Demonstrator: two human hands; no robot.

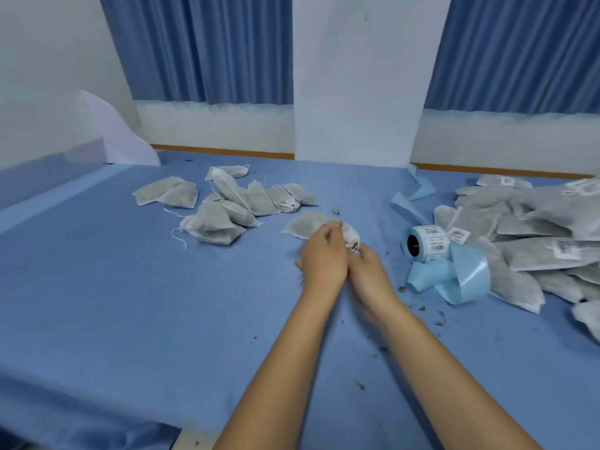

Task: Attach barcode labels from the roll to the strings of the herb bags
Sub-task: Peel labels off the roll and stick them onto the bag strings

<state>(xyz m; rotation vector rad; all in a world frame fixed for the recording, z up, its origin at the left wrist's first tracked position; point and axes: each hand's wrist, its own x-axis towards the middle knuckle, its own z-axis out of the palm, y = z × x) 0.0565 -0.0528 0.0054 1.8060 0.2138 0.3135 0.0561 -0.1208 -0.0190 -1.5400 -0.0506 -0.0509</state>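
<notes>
Herb bag, mid-worktop: lies flat, long axis roughly left to right, gathered neck towards the right edge, gripped by the curled fingers of the left hand; the right hand, touching the left, pinches the white string. Label roll, towards the right edge: on its side, core opening facing left, barcodes outward, print too small to read, blue backing strip trailing. Unlabelled bags towards the far edge; labelled bags heaped at the right edge.
</notes>
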